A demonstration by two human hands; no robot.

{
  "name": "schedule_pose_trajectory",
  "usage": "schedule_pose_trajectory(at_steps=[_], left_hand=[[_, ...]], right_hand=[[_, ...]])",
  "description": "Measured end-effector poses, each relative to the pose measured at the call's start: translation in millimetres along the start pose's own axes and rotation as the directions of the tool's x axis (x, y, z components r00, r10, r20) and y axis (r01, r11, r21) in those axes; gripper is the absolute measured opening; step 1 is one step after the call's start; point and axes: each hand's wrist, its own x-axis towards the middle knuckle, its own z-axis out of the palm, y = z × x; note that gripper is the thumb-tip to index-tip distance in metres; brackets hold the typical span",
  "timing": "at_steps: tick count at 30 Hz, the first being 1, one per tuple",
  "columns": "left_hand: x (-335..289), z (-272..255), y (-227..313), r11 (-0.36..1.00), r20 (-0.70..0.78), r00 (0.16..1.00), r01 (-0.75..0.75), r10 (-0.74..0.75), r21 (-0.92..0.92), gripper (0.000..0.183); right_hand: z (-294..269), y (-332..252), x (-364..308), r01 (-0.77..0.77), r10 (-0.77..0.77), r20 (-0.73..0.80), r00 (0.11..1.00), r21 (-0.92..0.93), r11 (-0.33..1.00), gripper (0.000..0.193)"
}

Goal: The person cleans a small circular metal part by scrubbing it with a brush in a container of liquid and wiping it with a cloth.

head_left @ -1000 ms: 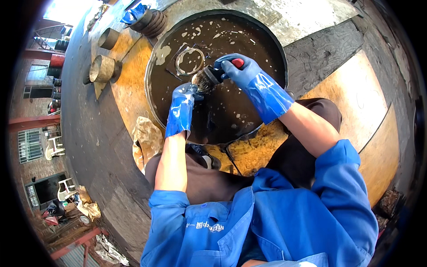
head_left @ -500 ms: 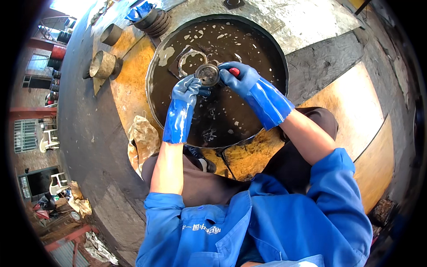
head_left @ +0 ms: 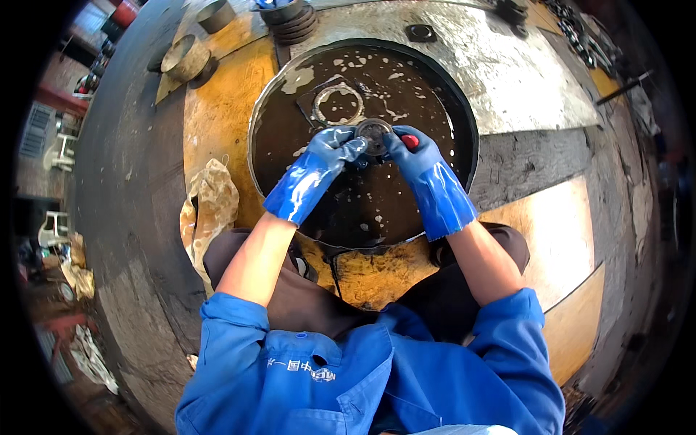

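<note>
Both my hands wear blue rubber gloves and meet over a wide round pan [head_left: 472, 134] of dark liquid with pale flecks of foam. Between them is a small round metal part [head_left: 373, 135], shaped like a shallow cup or ring. My left hand [head_left: 335, 148] is closed on its left edge. The fingers of my right hand [head_left: 412, 154] are closed at its right edge, and a red handle [head_left: 410, 141] pokes out of that same grip. The tool's working end is hidden. Just beyond, a larger metal ring [head_left: 317, 106] lies in the liquid.
Metal cans [head_left: 185, 59] stand at the far left, near a stack of dark rings [head_left: 293, 30]. Crumpled brown paper or cloth [head_left: 212, 194] lies left of the pan. A dark square part [head_left: 420, 32] rests on the far sheet. A thin rod [head_left: 625, 87] sticks out at right.
The view has shifted. My hands have drawn closer together around the round metal part, which now sits right of the larger ring and nearer me. The red handle is more upright.
</note>
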Motion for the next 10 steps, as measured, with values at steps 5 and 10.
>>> schedule_pose_trajectory(at_steps=[5, 10], left_hand=[[-4.7, 8.5, 7.6, 0.989, -0.127, 0.987, 0.114, -0.102, 0.093, 0.028], [4.6, -44.8, -10.1, 0.980, -0.139, 0.990, -0.004, 0.032, 0.201, 0.028]], right_hand=[[4.1, -0.8, -11.7, 0.063, -0.062, -0.007, 0.998, 0.075, 0.995, 0.023], [-0.4, 19.3, -0.9, 0.086, -0.109, 0.085, 0.990, 0.240, 0.967, 0.026]])
